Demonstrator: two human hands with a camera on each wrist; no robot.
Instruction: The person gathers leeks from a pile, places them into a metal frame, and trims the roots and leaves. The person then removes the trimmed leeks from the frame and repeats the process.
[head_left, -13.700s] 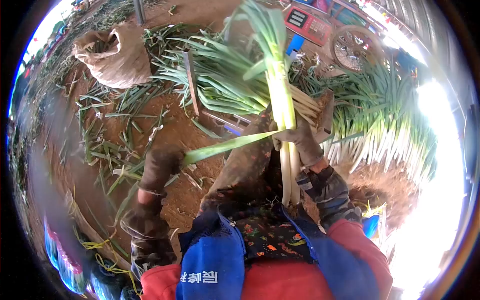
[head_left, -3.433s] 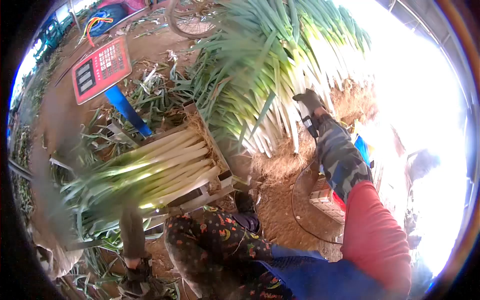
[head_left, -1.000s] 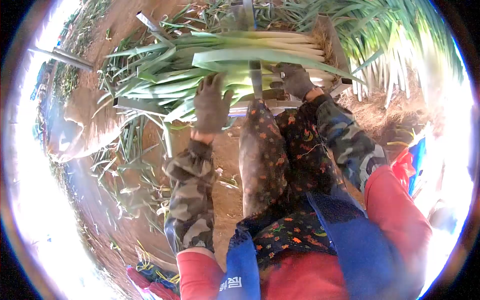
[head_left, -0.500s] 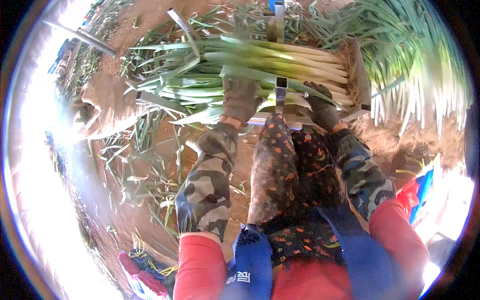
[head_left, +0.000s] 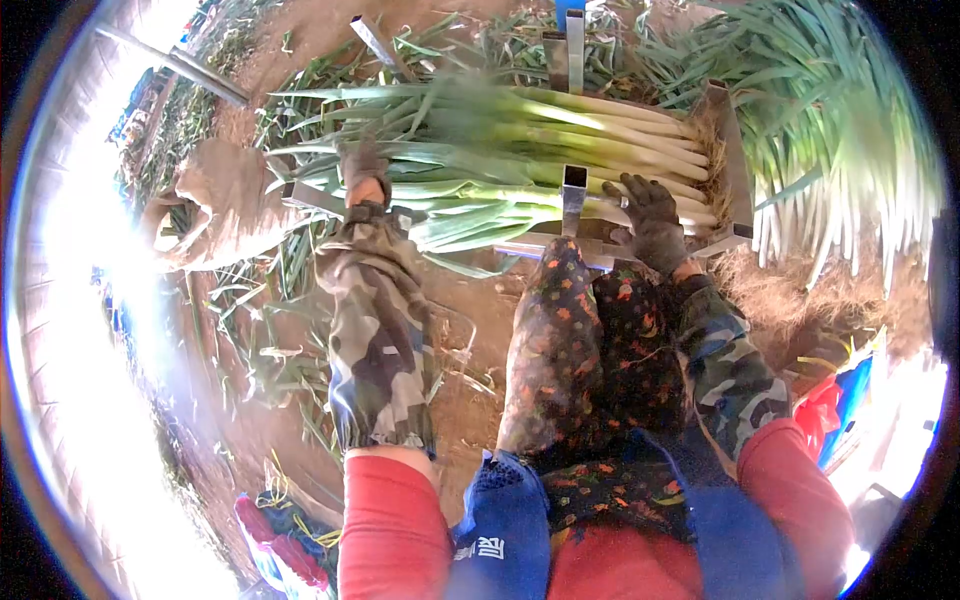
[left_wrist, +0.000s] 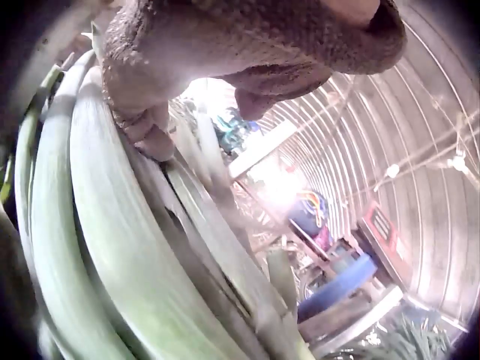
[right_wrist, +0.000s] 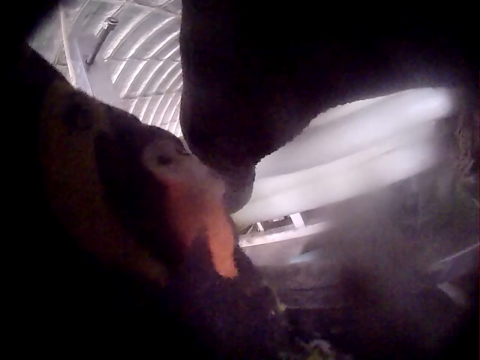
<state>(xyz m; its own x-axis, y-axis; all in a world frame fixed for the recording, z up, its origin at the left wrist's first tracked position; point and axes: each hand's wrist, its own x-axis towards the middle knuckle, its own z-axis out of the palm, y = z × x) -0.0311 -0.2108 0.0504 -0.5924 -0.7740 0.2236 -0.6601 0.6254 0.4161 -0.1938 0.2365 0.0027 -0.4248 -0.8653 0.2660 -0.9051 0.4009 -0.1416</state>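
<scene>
Left hand point(head_left: 362, 168), gloved, lies on the leafy green end of the green onion bundle point(head_left: 520, 150), at the rack's left end. In the left wrist view the fingertips point(left_wrist: 146, 131) press down on a broad leaf. Whether they close round it, cannot tell.

Right hand point(head_left: 648, 212), gloved, fingers spread and laid flat on the white stalks beside the rack's near upright post point(head_left: 573, 195). It grips nothing. The right wrist view is too dark and blurred to add detail.

The bundle lies lengthwise in the metal rack point(head_left: 737, 175), with its root ends against the rack's right end plate and its leaves spilling past the open left end.

Judgement: the step in hand is settling and levelling the stalks in the rack, one hand at each end. The bundle looks nearly full. The next move calls for even pressure from both hands, so that the root ends stay flush against the end plate, and for gathering the stray leaves at the left end into the stack.

Right of the rack: a large heap of loose green onions point(head_left: 840, 130). Left of the rack: a sack point(head_left: 225, 200) on the earth floor point(head_left: 470, 300). In front of the rack, to the left: scattered trimmed leaves point(head_left: 270, 330).
</scene>
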